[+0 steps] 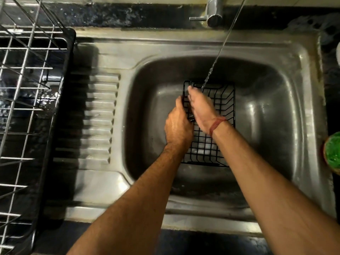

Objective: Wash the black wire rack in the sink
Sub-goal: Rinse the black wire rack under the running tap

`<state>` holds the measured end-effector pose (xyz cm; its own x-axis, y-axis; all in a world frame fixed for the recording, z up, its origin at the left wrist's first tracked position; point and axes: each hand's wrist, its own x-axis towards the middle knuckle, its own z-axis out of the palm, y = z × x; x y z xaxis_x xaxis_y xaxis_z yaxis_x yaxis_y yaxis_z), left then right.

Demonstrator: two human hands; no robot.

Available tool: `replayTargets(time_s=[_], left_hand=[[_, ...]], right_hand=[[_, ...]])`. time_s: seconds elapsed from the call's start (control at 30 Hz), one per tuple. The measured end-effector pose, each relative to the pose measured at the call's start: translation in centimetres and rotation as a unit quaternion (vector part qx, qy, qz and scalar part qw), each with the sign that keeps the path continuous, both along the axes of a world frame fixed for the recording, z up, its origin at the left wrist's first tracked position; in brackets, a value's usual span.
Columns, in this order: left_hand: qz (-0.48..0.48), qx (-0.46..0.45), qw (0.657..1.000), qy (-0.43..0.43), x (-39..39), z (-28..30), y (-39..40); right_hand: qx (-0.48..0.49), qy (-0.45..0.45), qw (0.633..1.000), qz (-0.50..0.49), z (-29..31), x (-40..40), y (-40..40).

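Left hand (177, 126): fingers curling round the left wall of the rack (219, 107), gripping it.
Right hand (199, 109): fingers lying straight and together, pressing along that same wall from inside; blurred.
Rack: sitting in the sink (266, 126) basin, long axis running away from the person, most of it lying right of both hands.
Stream (207, 76): falling just beyond the right fingertips, at the far-left corner.
Hidden: left fingertips and the rack's near-left wires, lying under the hands and wrists.
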<state>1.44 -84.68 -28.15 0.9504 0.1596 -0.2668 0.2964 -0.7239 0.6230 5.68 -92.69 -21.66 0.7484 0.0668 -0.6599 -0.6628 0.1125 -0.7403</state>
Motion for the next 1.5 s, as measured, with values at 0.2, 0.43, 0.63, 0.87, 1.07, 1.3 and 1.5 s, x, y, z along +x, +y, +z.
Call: replayTargets(time_s=[0.2, 0.43, 0.63, 0.87, 1.07, 1.3, 1.5], left_hand=[[-0.006, -0.015, 1.000, 0.019, 0.1, 1.3, -0.2], [-0.014, -0.007, 1.000, 0.013, 0.0, 1.3, -0.2], [-0.013, -0.022, 1.000, 0.017, -0.1, 1.5, -0.1], [-0.017, -0.010, 1.000, -0.001, -0.3, 0.8, -0.1], [-0.013, -0.006, 1.000, -0.025, -0.3, 0.2, 0.0], [0.003, -0.017, 1.000, -0.004, -0.3, 0.0, 0.1], [0.003, -0.008, 1.000, -0.005, -0.2, 0.2, 0.0]], right_hand=[[0.360, 0.136, 0.866, -0.319, -0.4, 3.2, -5.5], [0.418, 0.132, 0.825, -0.357, 0.8, 3.5, -5.1], [0.397, 0.132, 0.845, -0.333, 3.0, 4.3, -6.1], [-0.114, -0.068, 0.984, -0.122, 2.7, 1.2, -2.0], [-0.555, -0.407, 0.709, 0.156, -1.9, 0.0, -2.1], [-0.586, -0.305, 0.661, 0.355, 1.1, 4.3, -7.3], [-0.608, -0.251, 0.648, 0.384, 2.4, 4.7, -6.5]])
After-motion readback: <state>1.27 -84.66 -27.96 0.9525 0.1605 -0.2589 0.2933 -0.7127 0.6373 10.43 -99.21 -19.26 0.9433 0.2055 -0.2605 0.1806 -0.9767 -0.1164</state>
